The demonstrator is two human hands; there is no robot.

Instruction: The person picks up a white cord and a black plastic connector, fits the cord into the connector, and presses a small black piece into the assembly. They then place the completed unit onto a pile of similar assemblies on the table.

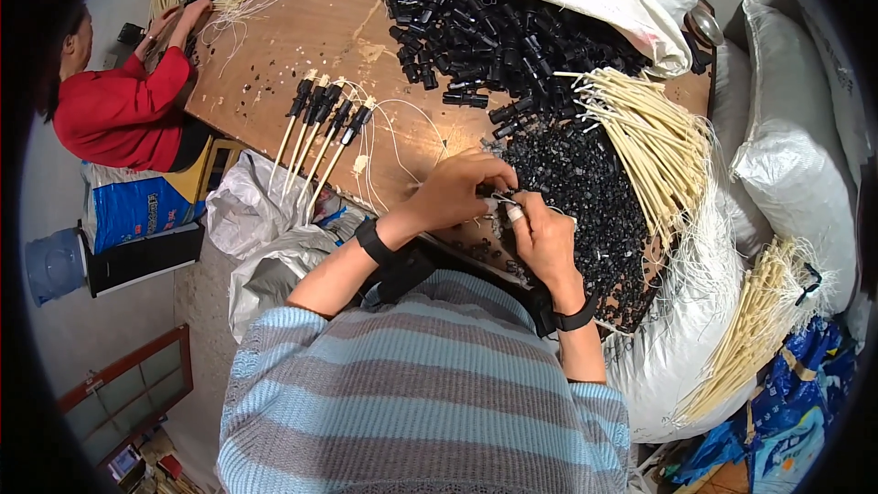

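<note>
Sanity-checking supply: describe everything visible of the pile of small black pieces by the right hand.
The pile is a loose heap of small, glossy, plastic-looking pieces, mostly black with some greyer ones at the upper left. Individual shapes are too small to tell. It rests on the right part of the table, thinning into strays at its edges. Pale sticks overlap its upper right; larger black parts border its top. The right hand is at its left, contact unclear.

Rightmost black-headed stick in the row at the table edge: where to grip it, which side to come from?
Pinch the pale shaft, coming from the near side, probably with the left hand, which is closer. The shaft is slim, and its lower end juts past the table edge, so fingers should fit around it. The black head looks thicker and sits close to its neighbour.
</note>
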